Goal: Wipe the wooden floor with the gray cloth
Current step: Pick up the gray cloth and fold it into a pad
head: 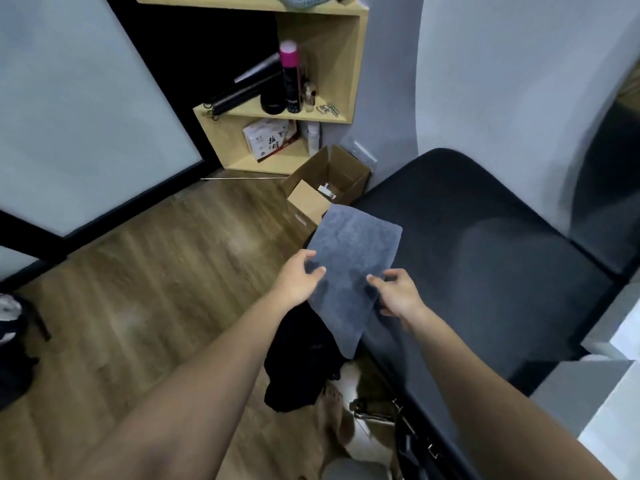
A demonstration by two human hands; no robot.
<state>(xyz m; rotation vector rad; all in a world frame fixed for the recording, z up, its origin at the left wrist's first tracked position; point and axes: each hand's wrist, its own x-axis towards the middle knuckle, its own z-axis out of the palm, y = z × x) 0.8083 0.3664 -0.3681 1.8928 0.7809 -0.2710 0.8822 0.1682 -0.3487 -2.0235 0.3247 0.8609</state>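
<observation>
Two hands are on the gray cloth (349,265), and none of the wiping has begun as far as we can judge: we hold the cloth up in the air, above the edge of a dark padded surface (485,271) to our right and a black garment (301,355) heaped below, not touching the wooden floor (145,289). Our left hand (298,278) pinches the cloth's left edge, thumb on top and fingers (313,270) curled underneath. Our right hand (398,292) grips the right edge, its fingers narrowly curled around the fabric, though motion blur keeps us from reading each fingertip.

What seems done is only the taking up and spreading of the cloth. Everything else is left: lowering it, pressing it flat on the boards and sweeping it across them. The open stretch of floor lies to our left, toward the glass panel (86,116).

Spread roughly flat, the cloth is a rectangle with its long axis running away from us and slightly to the right. Its far short edge points toward the open cardboard box (349,174) by the wooden shelf unit (349,64); the near end droops down past our hands and hangs toward the garment. We hold it about midway along its length, one hand on each long side.
</observation>
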